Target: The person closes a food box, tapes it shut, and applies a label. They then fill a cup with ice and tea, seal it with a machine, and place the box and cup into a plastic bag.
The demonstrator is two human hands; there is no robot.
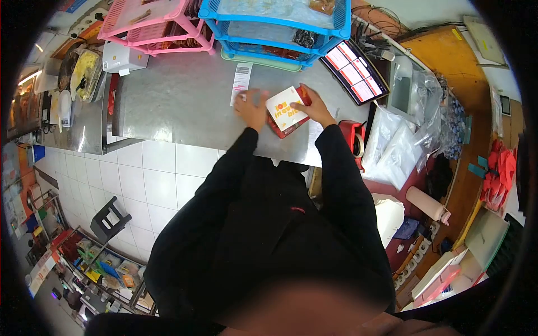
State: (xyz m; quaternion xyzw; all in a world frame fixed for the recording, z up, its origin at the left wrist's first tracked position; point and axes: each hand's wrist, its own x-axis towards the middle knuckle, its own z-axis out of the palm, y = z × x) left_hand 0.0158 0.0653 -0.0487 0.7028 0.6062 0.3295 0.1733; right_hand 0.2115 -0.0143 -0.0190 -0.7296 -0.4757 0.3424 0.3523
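A small square box (284,111) with a white top, red and orange lettering and red sides sits near the front edge of the metal table. My right hand (317,107) grips its right side, with the thumb over the white top and the fingers at the far corner. Left of the box is my left hand (252,110), blurred, its thumb and fingers apart and nothing visible between them. Just beyond that hand lies a printed paper slip (241,79), its lower end close to the fingertips.
Blue stacked racks (269,35) and a pink rack (159,42) stand along the back. A tablet (355,71) leans at the right. Nearby are a red tape dispenser (353,137) and plastic bags (392,143). The metal table (179,101) ends above a white tiled floor.
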